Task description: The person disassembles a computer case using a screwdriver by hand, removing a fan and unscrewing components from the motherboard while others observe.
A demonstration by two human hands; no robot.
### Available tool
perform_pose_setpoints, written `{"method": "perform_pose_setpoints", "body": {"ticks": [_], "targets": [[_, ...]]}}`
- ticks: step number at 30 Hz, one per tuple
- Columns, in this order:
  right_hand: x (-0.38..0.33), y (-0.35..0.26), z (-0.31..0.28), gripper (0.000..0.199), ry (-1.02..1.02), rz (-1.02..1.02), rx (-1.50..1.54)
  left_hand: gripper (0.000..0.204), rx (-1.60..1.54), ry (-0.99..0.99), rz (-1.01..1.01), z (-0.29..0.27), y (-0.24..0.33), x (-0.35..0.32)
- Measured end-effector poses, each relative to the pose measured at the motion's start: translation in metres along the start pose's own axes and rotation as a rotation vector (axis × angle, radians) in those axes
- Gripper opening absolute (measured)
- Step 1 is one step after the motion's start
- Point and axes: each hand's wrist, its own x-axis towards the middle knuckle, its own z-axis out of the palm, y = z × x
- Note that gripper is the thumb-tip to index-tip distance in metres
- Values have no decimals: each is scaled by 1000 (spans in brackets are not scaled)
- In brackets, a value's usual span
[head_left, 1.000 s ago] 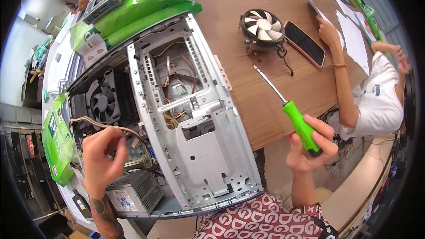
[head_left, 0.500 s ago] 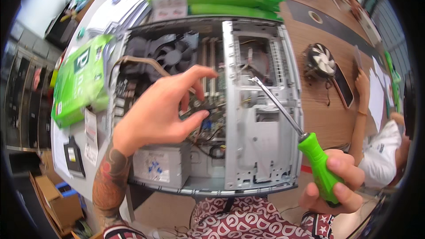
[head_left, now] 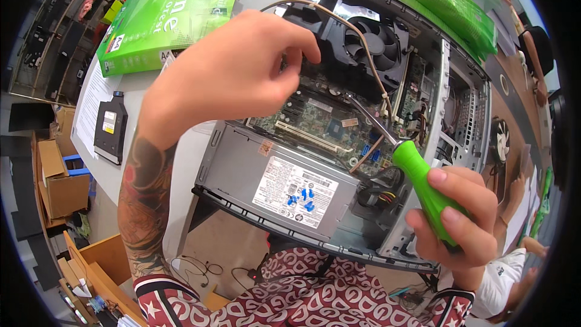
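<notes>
we see our left hand [head_left: 233, 69] raised over the open grey metal desktop computer case [head_left: 466, 103], fingers curled and pinched together near a thin brown cable [head_left: 363, 42] that arcs across the case; whether the fingertips actually clamp the cable we cannot tell, since the hand's back hides them. our right hand [head_left: 457, 218] is wrapped tight around the bright green plastic handle of one screwdriver [head_left: 417, 172], its steel shaft slanting up and left down to the green circuit board [head_left: 321, 121] inside the case. one black round cooling fan [head_left: 378, 39] sits in the case just above that board. nearest to us in the case lies the grey box-shaped power supply [head_left: 242, 166], bearing one white rectangular label with blue marks on top and a small orange sticker at its upper edge. on the white table [head_left: 121, 163], left of the case, lie one flat green-and-white paper ream package [head_left: 163, 15] and one black slim optical drive [head_left: 111, 128] with a white-and-yellow label. a second green package [head_left: 448, 6] rests beyond the case, top right. brown cardboard boxes [head_left: 60, 184] stand on the floor at left.
</notes>
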Motion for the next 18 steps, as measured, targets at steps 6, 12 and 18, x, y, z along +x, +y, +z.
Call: {"method": "perform_pose_setpoints", "body": {"ticks": [6, 12, 18], "targets": [[7, 18, -4, 58, 67, 69, 6, 16, 115, -22, 116, 25, -4, 13], [-5, 19, -24, 41, 84, 198, -13, 13, 154, -285, 182, 51, 1, 23], [-24, 31, -13, 37, 489, 282, -9, 10, 204, -553, 132, 62, 10, 38]]}}
